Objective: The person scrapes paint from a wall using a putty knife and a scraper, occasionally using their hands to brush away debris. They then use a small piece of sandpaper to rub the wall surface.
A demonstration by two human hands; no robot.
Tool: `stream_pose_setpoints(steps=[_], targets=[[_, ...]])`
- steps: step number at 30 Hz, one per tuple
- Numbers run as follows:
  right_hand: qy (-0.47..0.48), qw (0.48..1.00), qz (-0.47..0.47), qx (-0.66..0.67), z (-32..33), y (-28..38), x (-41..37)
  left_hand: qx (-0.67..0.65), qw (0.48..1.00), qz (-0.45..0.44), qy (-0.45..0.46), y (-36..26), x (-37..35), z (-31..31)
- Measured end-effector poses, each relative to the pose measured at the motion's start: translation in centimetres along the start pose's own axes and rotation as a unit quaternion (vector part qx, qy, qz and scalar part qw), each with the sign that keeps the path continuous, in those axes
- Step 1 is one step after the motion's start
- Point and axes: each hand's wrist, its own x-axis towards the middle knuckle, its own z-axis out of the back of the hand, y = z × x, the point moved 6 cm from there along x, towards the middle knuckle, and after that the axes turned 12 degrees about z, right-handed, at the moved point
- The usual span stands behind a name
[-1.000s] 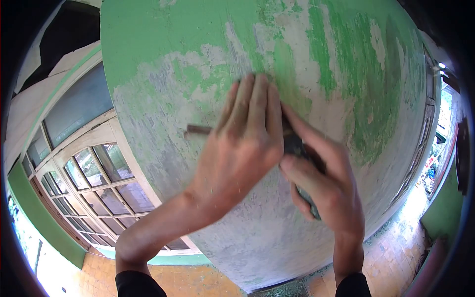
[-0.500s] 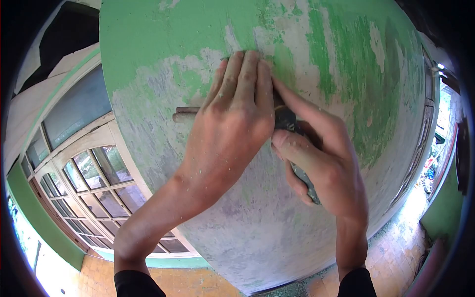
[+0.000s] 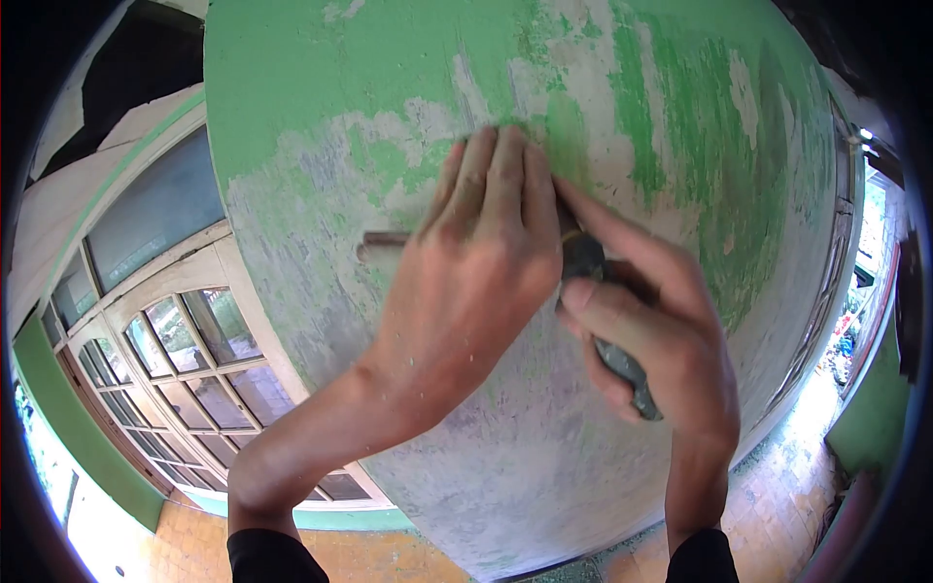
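Two hands press a dark-handled metal scraper point(image 3: 585, 258) against a green-painted plaster wall point(image 3: 330, 87) with worn, flaking patches.

The left hand point(image 3: 476, 262) lies flat over the tool with its fingers straight and close together, the fingertips touching the wall; the rusty blade end sticks out to the left of it. The right hand point(image 3: 661, 330) is wrapped tight around the dark handle, forefinger stretched along it. A wood-framed window with small glass panes point(image 3: 185, 350) stands to the lower left, above an orange tiled floor point(image 3: 369, 556).

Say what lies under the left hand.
A scraper on the green wall: one end pokes out left, the handle sits in the right hand. Its middle is covered.
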Motion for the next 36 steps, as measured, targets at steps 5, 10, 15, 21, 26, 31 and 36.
stream_pose_setpoints(steps=[5, 10, 15, 21, 26, 31, 36], targets=[[0.001, 1.0, 0.021, 0.006, 0.1, -0.5, 0.3, -0.012, 1.0, 0.022, 0.012, 0.1, 0.1, -0.3], [0.002, 0.999, 0.037, 0.005, 0.0, 0.8, 1.8, -0.013, 0.999, 0.034, -0.01, 1.2, 1.5, -0.2], [0.013, 1.0, 0.01, -0.011, 0.1, -0.1, 0.2, -0.004, 1.0, 0.013, 0.015, 0.2, -0.3, 0.0], [0.011, 0.999, 0.029, -0.006, -0.2, 1.0, 1.4, -0.018, 0.999, 0.04, -0.005, 1.4, 1.2, -0.1], [0.014, 0.999, 0.026, -0.012, -0.8, 1.3, 1.3, -0.052, 0.998, 0.034, 0.005, 1.8, 1.5, 0.4], [0.008, 1.0, 0.017, -0.003, -0.9, 0.4, 0.4, -0.035, 0.999, 0.034, -0.007, 1.6, 0.6, 0.3], [0.011, 0.999, 0.043, -0.012, -1.0, 1.5, 1.9, -0.053, 0.998, 0.028, 0.011, 2.4, 2.4, 0.9]])
